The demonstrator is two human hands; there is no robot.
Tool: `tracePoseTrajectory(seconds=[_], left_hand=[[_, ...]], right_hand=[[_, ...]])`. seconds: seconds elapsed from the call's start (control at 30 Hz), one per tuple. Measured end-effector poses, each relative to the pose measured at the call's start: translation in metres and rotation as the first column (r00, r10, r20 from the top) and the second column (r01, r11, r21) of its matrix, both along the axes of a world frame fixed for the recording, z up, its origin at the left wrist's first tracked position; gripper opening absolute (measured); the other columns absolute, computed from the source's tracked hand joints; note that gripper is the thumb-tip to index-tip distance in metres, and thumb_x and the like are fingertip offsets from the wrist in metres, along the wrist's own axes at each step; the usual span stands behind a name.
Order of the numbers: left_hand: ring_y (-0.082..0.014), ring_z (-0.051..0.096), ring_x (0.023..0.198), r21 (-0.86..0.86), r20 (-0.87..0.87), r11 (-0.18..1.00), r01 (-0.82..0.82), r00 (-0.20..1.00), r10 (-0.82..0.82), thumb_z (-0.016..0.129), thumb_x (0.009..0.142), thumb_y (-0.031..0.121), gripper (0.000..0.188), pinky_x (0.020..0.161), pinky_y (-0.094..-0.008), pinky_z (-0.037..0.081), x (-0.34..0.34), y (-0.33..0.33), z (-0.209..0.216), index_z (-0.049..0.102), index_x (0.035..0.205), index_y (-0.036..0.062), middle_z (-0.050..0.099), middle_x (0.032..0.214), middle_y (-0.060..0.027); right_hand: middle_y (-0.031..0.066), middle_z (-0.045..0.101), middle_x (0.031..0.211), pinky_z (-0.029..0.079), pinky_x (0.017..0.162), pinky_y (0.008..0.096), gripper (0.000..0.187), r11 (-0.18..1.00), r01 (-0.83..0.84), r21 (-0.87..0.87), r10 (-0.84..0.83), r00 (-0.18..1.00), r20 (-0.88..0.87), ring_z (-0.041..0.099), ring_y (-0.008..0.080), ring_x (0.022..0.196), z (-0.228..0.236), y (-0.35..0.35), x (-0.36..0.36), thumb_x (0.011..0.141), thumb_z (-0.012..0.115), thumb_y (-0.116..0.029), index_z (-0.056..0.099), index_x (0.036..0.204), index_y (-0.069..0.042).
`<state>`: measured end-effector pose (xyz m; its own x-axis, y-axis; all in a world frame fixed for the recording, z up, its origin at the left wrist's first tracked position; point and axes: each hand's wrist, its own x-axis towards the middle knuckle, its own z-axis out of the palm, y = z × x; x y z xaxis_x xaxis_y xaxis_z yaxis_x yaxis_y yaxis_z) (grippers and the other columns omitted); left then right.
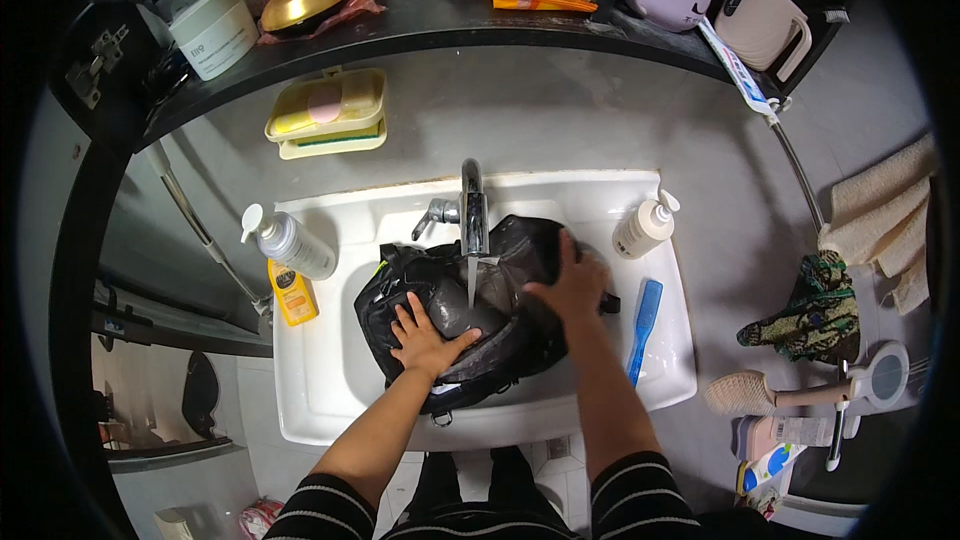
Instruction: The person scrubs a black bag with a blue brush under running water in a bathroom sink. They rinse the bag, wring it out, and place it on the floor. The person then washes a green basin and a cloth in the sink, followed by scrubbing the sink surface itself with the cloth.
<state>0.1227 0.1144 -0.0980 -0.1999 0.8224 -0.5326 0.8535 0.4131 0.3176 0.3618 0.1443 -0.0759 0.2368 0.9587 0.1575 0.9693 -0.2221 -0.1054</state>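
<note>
A wet black backpack (463, 325) lies in the white sink (306, 390), its opening spread under the tap (473, 205). Water runs from the spout into the bag. My left hand (426, 342) rests on the left part of the bag, fingers spread flat and holding nothing. On the right side of the bag is my right hand (572, 285), a little blurred, with thumb and fingers apart against the dark fabric. A blue brush (645, 330) lies on the sink's right rim, near that hand. Its bristles are not visible.
Pump bottles stand at the sink's left (296, 245) and right (643, 230) corners. Beside the left one is a yellow bottle (293, 292). A dark shelf (420, 38) with cups and jars spans the back, above a soap box (328, 115). Towels (885, 210) hang at right.
</note>
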Motion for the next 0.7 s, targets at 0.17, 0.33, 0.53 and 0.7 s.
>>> tracePoseTrajectory(seconds=[0.17,0.33,0.53,0.7], left_hand=[[-0.0391,0.026,0.136,0.153,-0.02,0.988,0.031,0.999,-0.028,0.078,0.056,0.066,0.135,0.103,-0.0599,0.028,-0.011,-0.014,-0.01,-0.009,0.15,0.0214,0.02,0.15,-0.0203],[-0.0311,0.06,0.102,0.403,0.395,0.906,-0.129,0.917,-0.045,0.085,0.065,0.024,0.096,0.089,-0.0327,0.047,-0.038,-0.032,0.004,0.03,0.141,-0.0013,0.058,0.111,-0.0224],[-0.0158,0.052,0.11,0.247,0.905,0.92,-0.304,0.411,-0.107,0.069,0.077,0.001,0.08,0.093,-0.0253,0.041,-0.026,-0.057,0.079,0.026,0.145,0.0033,0.053,0.126,-0.0123],[-0.0231,0.051,0.115,0.208,0.918,0.945,0.253,0.284,-0.278,0.07,0.085,0.012,0.073,0.099,-0.0293,0.039,-0.033,-0.043,0.092,0.03,0.146,0.0085,0.057,0.123,-0.0118]], right_hand=[[0.0116,0.061,0.068,0.046,0.068,0.0411,0.079,0.932,-0.321,0.166,0.336,0.939,-0.072,0.061,0.0275,0.065,-0.064,-0.026,-0.097,0.058,0.07,-0.009,0.047,0.133,0.0],[0.0073,0.058,0.071,0.045,0.071,0.0379,0.063,0.692,-0.624,0.364,0.721,0.57,-0.393,0.059,0.0251,0.071,0.035,-0.063,-0.084,0.062,0.066,-0.009,0.056,0.123,-0.003],[0.0044,0.056,0.076,0.04,0.092,0.0413,0.061,0.531,-0.784,0.321,0.793,0.326,-0.515,0.057,0.0249,0.079,0.107,-0.071,-0.033,0.062,0.067,-0.011,0.06,0.122,-0.02],[0.0178,0.039,0.138,0.026,0.108,0.048,0.094,0.815,-0.577,0.048,0.399,0.5,-0.768,0.034,0.0327,0.132,0.052,-0.043,0.02,0.066,0.076,-0.045,0.034,0.143,-0.014]])
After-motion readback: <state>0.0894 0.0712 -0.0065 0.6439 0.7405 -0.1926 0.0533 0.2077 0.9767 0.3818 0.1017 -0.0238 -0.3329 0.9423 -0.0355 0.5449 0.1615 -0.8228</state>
